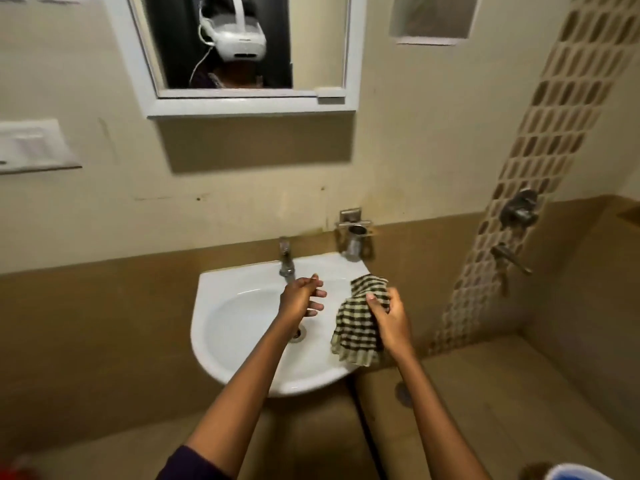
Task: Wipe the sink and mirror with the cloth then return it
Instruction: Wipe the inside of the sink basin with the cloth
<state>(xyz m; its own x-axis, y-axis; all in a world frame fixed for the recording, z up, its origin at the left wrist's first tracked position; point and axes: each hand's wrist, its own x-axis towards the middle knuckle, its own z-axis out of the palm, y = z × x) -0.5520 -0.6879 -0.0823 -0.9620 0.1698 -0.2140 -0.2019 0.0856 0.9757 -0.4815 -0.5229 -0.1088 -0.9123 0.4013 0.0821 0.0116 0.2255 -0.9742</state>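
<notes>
A white wall-mounted sink sits in the middle of the head view, with a chrome tap at its back rim. My right hand grips a bunched dark-and-cream checked cloth over the sink's right rim. My left hand hovers over the basin just below the tap spout, fingers loosely spread and holding nothing. A white-framed mirror hangs on the wall above and reflects a person wearing a white headset.
A steel cup holder is fixed to the wall right of the tap. Shower valves stick out of the patterned tile strip at right. A white shelf is on the left wall. A blue bucket rim shows at bottom right.
</notes>
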